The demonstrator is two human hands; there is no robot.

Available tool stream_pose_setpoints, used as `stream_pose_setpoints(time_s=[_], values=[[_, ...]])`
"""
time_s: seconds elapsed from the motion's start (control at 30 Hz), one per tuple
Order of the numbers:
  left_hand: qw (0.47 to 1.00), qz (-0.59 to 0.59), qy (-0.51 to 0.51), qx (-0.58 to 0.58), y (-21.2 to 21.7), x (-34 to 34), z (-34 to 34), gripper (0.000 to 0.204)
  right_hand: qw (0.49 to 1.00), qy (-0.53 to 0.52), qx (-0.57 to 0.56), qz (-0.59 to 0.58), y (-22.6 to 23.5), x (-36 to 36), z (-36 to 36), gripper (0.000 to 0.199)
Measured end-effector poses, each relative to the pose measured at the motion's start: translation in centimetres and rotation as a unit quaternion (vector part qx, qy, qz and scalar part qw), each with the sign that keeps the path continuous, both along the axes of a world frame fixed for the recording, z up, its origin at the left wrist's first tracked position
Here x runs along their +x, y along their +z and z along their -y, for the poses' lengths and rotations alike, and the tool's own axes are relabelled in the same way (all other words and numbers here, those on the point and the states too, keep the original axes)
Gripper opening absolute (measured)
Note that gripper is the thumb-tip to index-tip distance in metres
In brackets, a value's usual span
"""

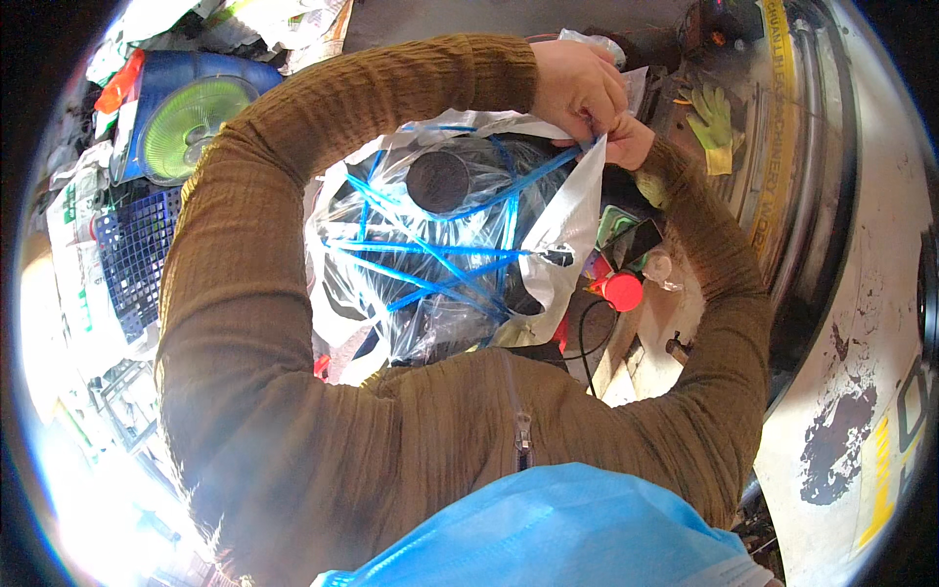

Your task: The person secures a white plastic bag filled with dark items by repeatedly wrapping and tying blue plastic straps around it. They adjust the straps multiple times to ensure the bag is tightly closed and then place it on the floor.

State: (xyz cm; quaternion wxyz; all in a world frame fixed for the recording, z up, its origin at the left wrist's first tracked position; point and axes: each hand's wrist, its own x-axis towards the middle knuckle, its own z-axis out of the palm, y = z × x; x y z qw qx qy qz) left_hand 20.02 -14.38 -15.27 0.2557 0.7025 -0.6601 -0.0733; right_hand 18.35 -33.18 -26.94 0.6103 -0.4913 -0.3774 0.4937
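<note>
A white sack [584,203] stands in front of me, its mouth laced across with blue strap [427,250] in a criss-cross. Under the lacing lies clear plastic film [421,323] over dark contents, among them a dark round piece [437,182]. At the sack's far right corner, my left hand [577,86] is closed, its fingertips pinching the end of the blue strap by the rim. Just beside it, my right hand [629,144] is closed on the sack's edge at that same corner. Fingers partly hide the exact grip of each hand.
A yellow-green work glove [714,125] lies at the far right, near a machine's curved edge. Right of the sack are a red round cap [622,292] and a black cable [583,342]. To the left stand a green-grilled fan [193,125] and a dark blue plastic crate [140,256].
</note>
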Motion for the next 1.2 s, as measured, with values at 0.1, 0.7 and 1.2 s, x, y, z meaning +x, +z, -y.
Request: stream_pose_setpoints(time_s=[0.1, 0.7, 1.2], values=[[0.999, 0.012, -0.002, -0.033, -0.5, 0.2, -0.2, 0.012, 0.998, -0.005, 0.015, -0.068, 1.4, -0.3, -0.1, 0.037], [0.977, -0.065, 0.058, 0.195, 2.9, -0.2, 0.9, 0.02, 0.989, -0.085, 0.054, -0.11, -0.2, -0.9, -0.1, 0.014], [0.927, -0.337, 0.068, 0.149, 0.7, 0.6, 1.8, 0.016, 0.986, -0.013, 0.134, -0.098, -0.6, -0.3, 0.0, 0.022]])
